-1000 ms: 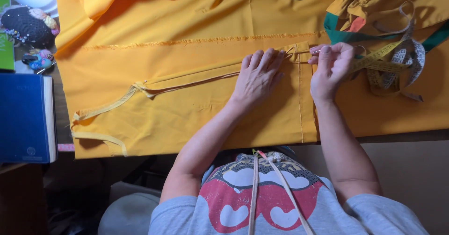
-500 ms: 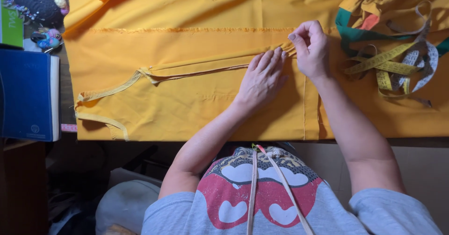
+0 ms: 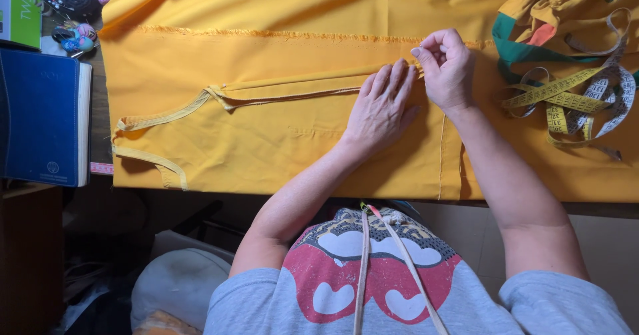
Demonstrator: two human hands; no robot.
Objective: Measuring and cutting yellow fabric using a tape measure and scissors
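Fabric [image 3: 279, 135], plain yellow, flat, with folded strip [image 3: 293, 88]

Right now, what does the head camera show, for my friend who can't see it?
A person's left hand presses flat on yellow fabric while the right hand pinches its folded strip. A tangled measuring tape lies to the right, a blue book to the left.

Yellow fabric [image 3: 279, 142] covers the table [image 3: 96, 95], with a blue book [image 3: 43, 125] beside.
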